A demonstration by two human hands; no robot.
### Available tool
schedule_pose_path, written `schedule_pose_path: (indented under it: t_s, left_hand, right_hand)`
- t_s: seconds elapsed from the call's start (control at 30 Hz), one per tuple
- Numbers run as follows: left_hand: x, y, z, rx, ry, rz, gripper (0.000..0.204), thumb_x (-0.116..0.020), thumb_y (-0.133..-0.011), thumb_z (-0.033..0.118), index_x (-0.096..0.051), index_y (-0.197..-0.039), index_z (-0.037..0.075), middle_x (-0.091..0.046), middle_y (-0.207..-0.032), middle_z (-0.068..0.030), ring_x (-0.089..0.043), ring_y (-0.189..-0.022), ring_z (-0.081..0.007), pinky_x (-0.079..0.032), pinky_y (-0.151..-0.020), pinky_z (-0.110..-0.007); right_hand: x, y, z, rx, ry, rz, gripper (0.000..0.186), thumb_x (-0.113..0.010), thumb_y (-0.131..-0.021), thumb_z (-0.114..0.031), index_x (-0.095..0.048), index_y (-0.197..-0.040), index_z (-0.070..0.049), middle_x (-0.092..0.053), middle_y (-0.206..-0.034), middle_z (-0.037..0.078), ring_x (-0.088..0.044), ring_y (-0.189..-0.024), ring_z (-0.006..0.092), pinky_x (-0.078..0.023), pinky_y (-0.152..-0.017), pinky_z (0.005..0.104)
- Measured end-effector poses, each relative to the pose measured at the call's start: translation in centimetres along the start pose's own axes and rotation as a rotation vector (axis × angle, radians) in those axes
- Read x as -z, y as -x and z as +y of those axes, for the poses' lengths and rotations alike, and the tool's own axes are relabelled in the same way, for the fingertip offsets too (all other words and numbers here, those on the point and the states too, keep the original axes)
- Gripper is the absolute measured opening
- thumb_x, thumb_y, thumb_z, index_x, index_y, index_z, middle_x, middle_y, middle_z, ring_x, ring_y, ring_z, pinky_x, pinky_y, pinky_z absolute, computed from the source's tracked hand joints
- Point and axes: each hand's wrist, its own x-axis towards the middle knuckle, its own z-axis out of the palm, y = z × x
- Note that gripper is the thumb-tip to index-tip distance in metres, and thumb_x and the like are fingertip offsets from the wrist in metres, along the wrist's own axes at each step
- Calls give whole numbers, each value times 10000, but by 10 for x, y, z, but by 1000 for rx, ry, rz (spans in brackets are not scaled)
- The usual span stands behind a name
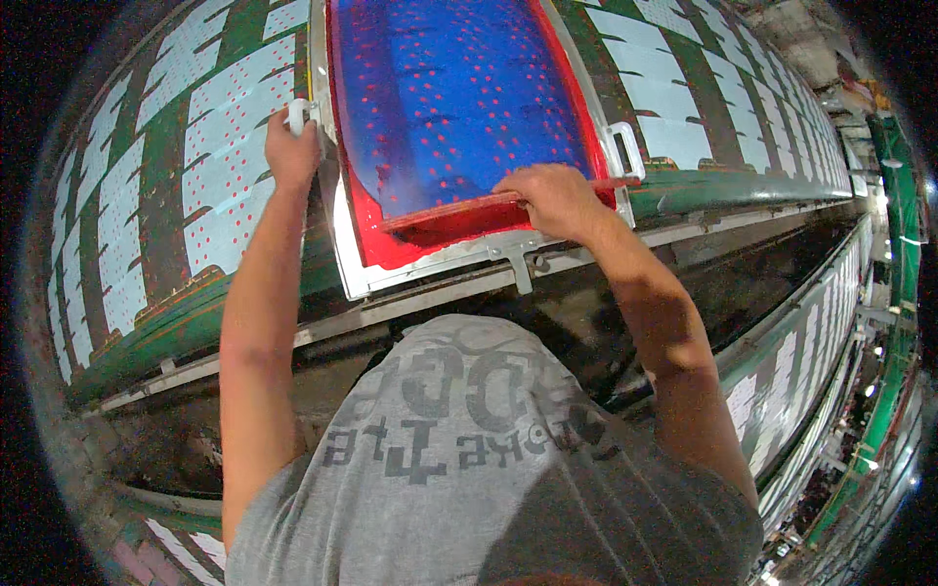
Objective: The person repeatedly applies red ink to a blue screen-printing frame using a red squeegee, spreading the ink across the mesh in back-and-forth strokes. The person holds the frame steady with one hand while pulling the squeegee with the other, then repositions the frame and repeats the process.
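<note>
In front of me lies a printing screen with a metal frame (354,281), a blue mesh (459,107) dotted with red, and wet red ink (373,249) along its edges. My left hand (293,156) is closed on a white handle (297,117) at the frame's left side. Across the near end of the mesh lies a long red-smeared squeegee (445,209), tilted slightly up to the right. My right hand (559,200) grips its top edge right of the middle, fingers wrapped over it. A second white handle (625,151) stands free on the frame's right side.
The frame rests on a long green table (703,193) with light fabric pieces (230,166) laid out in rows, some printed with red dots. A metal rail (430,303) runs along the near edge, and the frame's metal bracket (518,269) reaches over it. Another such table (796,381) stands at right.
</note>
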Motion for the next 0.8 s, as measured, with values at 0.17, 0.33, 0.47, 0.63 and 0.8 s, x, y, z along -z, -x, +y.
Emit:
schedule_pose_path:
  t_s: [0.17,0.33,0.47,0.63,0.8]
  left_hand:
    - [-6,41,15,46,0,167,456,-750,-934,184,-687,-1339,-18,-766,-1195,-250,-756,-1093,-416,-565,-1013,-483]
    - [-22,54,26,142,-91,327,399,-702,-961,200,-710,-1283,-36,-761,-1177,-276,-748,-1079,-455,-566,-994,-515]
    - [-25,53,20,91,-159,351,423,-702,-964,253,-713,-1269,-39,-766,-1137,-281,-744,-1061,-477,-568,-971,-539]
    - [-22,49,7,70,-251,355,447,-711,-962,307,-723,-1235,-47,-771,-1093,-285,-747,-1045,-477,-567,-958,-547]
    - [-22,44,1,80,-289,353,441,-721,-970,333,-730,-1177,-56,-771,-1037,-293,-756,-973,-475,-575,-907,-553]
  right_hand:
    - [-1,19,-6,21,50,37,372,-695,-880,-72,-789,-1231,-153,-781,-1153,117,-729,-1102,361,-572,-943,523]
    - [-25,45,-6,116,20,73,616,-762,-781,11,-684,-1383,-97,-730,-1297,99,-667,-1216,343,-517,-1020,501]
    - [-38,69,12,226,-38,26,770,-804,-732,7,-609,-1473,-74,-612,-1500,153,-562,-1360,380,-480,-1076,524]
    - [-39,82,42,347,-190,33,674,-748,-808,-42,-615,-1468,-63,-573,-1557,170,-504,-1455,403,-443,-1165,552]
    - [-26,100,91,282,-422,271,582,-747,-818,-7,-681,-1392,-73,-599,-1515,175,-544,-1425,379,-427,-1197,536]
